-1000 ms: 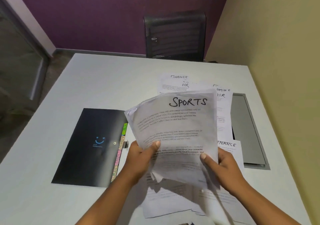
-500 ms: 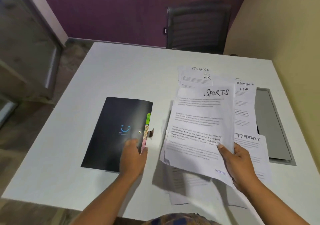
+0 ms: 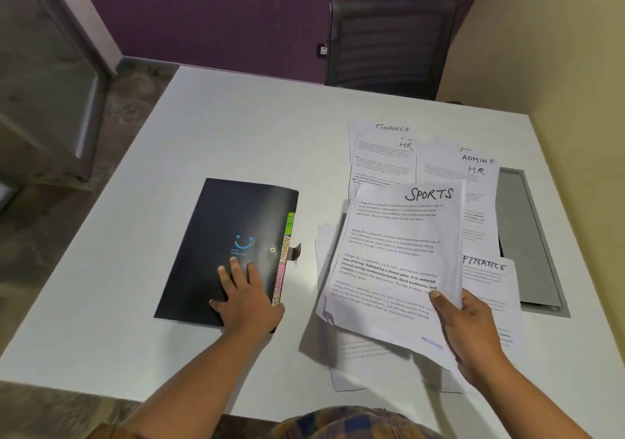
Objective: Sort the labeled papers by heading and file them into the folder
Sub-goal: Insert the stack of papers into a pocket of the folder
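Left hand: lies flat on the near right part of the folder, fingers spread, clamped on nothing.
Folder: black, closed, flat on the counter directly under the left grip; a blue smile mark sits just beyond the fingertips.
Tabs: coloured index tabs stick out of the folder's right edge, just right of the left grip; one green, one reading ADMIN, the lower ones too blurred to read.
Counter: white, carrying the folder and all the papers.
Sports papers: a stack headed SPORTS, lifted off the counter and tilted, its lower right corner inside the right grip; a blue RECEIVED stamp sits just left of that grip.
Right hand: clamped on the stack's near right corner, thumb on top, fingers beneath.
Loose papers: flat on the counter beyond and beneath the right grip, overlapping, headed FINANCE, HR and ADMIN.
Finance sheet: flat, just beyond and right of the right grip.
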The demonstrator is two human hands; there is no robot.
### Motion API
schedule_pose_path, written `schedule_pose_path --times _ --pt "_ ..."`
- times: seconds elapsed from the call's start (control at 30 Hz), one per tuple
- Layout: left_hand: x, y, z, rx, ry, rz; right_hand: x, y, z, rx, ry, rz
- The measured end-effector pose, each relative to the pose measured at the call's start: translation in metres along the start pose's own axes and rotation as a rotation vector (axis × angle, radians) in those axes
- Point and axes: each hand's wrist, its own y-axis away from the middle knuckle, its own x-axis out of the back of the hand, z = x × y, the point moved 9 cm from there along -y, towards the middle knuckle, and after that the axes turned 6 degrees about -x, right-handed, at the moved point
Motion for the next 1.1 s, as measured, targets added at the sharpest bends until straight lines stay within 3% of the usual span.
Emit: schedule_pose_path --times 0.17,0.3,0.4,0.83,1.1 --pt "0.006 0.004 0.005 -0.04 -0.019 -0.019 0.001 -0.004 -0.007 0.009 0.006 -0.031" --pt "0.021 0.007 0.001 -0.082 -0.153 0.102 0.003 -0.006 -0.013 0.017 0.011 -0.06" --pt "0.026 0.008 -0.013 -0.011 -0.157 0.162 0.007 -0.008 -0.014 0.022 0.031 -0.081" --pt "0.032 -0.003 -0.051 0.12 -0.26 0.016 0.019 -0.005 -0.001 -0.055 0.05 -0.129" --pt "0.079 -0.011 -0.021 -0.138 -0.456 0.041 0.008 0.001 -0.008 -0.071 -0.003 -0.189"
